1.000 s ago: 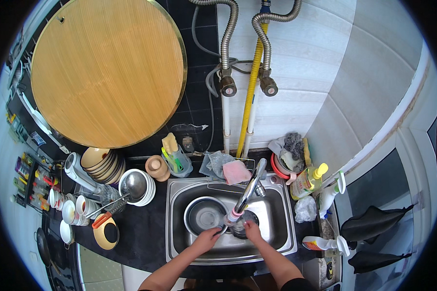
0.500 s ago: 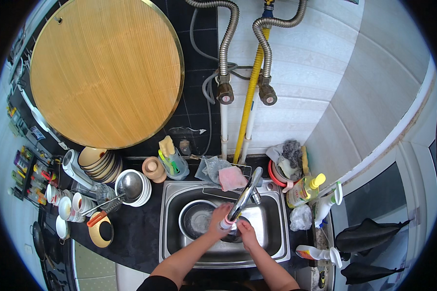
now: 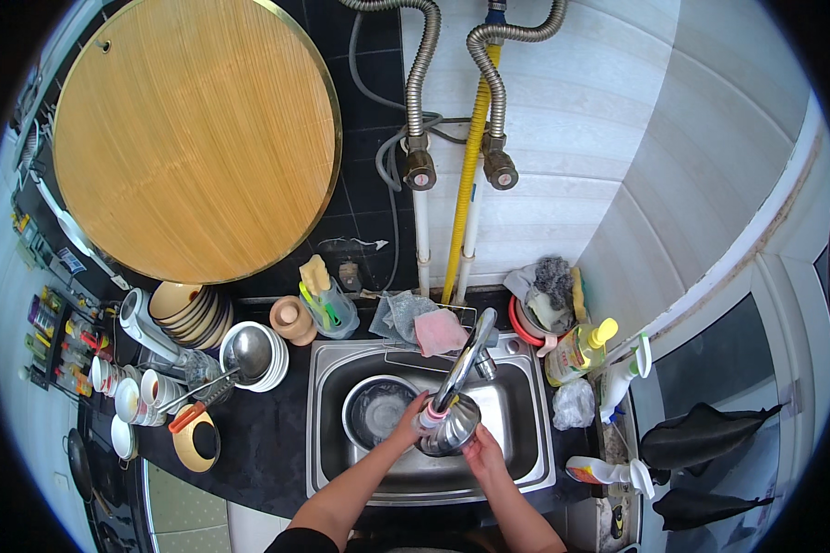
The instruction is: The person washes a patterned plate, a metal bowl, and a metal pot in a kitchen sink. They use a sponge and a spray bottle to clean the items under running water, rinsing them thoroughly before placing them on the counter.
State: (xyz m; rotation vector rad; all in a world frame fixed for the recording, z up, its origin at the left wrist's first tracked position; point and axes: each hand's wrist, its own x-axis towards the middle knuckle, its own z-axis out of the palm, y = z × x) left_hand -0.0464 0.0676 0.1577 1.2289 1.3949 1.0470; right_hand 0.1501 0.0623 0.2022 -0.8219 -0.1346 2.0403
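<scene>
Both my hands hold a round steel bowl (image 3: pixel 452 431) over the steel sink (image 3: pixel 524 461), right under the spout of the tap (image 3: pixel 463 369). My left hand (image 3: pixel 406 426) grips the bowl's left rim, close to the tap's nozzle. My right hand (image 3: pixel 482 452) supports the bowl from its lower right side. A dark round pot (image 3: pixel 375 411) sits in the sink basin to the left of the bowl.
A pink cloth (image 3: pixel 440 331) lies on a rack behind the sink. Stacked bowls (image 3: pixel 189 309), a ladle on white plates (image 3: pixel 252 353) and cups (image 3: pixel 129 392) crowd the black counter at left. A yellow-capped bottle (image 3: pixel 581 348) and spray bottles (image 3: pixel 621 381) stand at right. A big round wooden board (image 3: pixel 189 138) leans on the wall.
My hands have lifted the steel bowl from low in the sink basin to just under the tap spout, and they now sit closer together around it.
</scene>
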